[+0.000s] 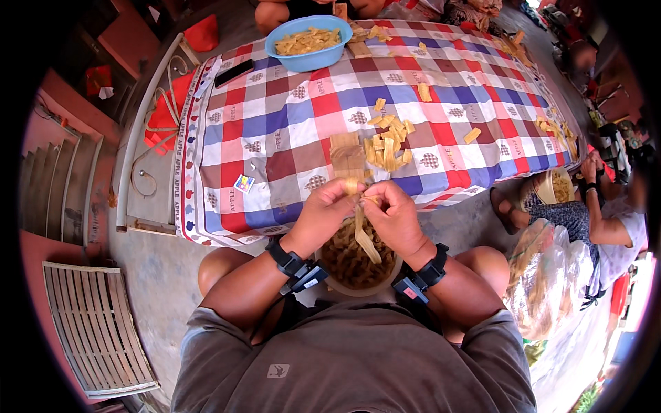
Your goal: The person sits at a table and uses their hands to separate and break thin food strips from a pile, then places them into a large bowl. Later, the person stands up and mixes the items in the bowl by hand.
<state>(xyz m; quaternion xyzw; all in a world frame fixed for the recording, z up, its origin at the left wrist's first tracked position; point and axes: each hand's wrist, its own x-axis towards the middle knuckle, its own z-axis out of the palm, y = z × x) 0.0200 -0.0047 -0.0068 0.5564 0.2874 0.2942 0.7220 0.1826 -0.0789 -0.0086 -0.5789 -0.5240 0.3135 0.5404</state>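
My left hand (pixel 319 215) and my right hand (pixel 399 217) meet at the near edge of the cloth-covered table, fingertips pinched together. Between them is a pale yellow, flat, ribbon-like strip (pixel 368 244), looped at the left fingers, its tail hanging down. Below the hands, a round container (pixel 358 293) between my knees holds many brownish curled pieces (pixel 344 260). Just beyond my fingers lies a tan wooden board (pixel 346 153). To its right is a loose pile of short folded yellow pieces (pixel 389 143). What exactly the fingertips cover is hidden.
A checked tablecloth (pixel 282 162) covers the table. On it are a blue basin (pixel 308 60) of yellow pieces, a dark phone (pixel 234 73) and a small colourful packet (pixel 243 183). Other people sit at the far and right sides. A clear plastic bag (pixel 547 282) stands at right.
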